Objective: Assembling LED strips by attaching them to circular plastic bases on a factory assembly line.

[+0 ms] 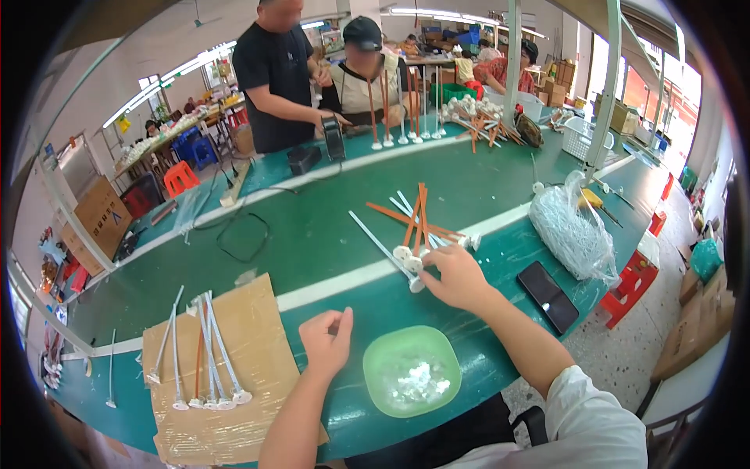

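Table [328, 234]: long green worktop with a pale stripe along its length, filling the middle of the view.
Cardboard sheet [234, 367]: brown, at 8 o'clock from the left hand, just beside it; a row of finished rods [207, 356] lies on it, disc ends toward the near edge.
Clear plastic bag [570, 230]: crumpled and full, at 2 o'clock from the right hand, well apart.
Green bowl [412, 370]: shallow and square-ish, at the near table edge between the two forearms, with small white pieces [422, 383] inside.
Loose rod pile [414, 223]: white and orange rods crossed over one another, at 12 o'clock from the right hand, their white disc ends touching its fingertips.
Black phone [548, 295]: flat on the table, at 3 o'clock from the right hand, near.
Right hand [457, 277]: palm down, fingers pressed together on a white disc end at the pile's near edge.
Left hand [328, 338]: raised just above the table, thumb and forefinger pinched; whatever is between them is too small to tell.
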The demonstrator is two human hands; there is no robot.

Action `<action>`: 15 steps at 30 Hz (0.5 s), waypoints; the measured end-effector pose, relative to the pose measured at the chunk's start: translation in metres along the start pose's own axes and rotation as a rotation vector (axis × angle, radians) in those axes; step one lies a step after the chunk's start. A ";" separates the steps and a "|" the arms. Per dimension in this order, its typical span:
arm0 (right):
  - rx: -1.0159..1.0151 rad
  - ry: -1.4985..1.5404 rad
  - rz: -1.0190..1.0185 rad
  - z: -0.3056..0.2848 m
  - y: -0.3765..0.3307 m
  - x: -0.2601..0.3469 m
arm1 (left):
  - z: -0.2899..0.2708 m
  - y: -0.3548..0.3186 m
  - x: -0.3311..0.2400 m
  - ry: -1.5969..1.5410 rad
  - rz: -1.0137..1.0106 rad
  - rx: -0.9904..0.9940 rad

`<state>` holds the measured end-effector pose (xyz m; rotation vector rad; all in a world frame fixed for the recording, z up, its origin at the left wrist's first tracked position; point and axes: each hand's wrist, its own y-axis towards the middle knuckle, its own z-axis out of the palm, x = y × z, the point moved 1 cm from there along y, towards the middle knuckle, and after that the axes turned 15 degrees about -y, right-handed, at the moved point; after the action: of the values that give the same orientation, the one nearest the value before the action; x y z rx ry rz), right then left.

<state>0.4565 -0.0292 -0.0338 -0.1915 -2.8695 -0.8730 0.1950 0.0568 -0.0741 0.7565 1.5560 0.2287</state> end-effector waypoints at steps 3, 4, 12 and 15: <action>0.035 0.006 0.032 -0.002 0.001 0.002 | 0.000 0.001 -0.005 -0.014 -0.002 0.017; 0.012 0.007 0.031 -0.002 0.000 0.004 | 0.001 0.002 -0.006 -0.010 -0.004 0.025; -0.080 -0.006 -0.086 -0.004 0.011 -0.003 | 0.002 0.000 -0.003 -0.018 -0.028 0.045; 0.069 -0.015 -0.167 -0.015 0.009 0.010 | 0.000 0.001 -0.005 0.008 -0.012 0.046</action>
<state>0.4491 -0.0297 -0.0144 0.0495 -2.9573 -0.7996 0.1952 0.0543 -0.0698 0.7827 1.5778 0.1878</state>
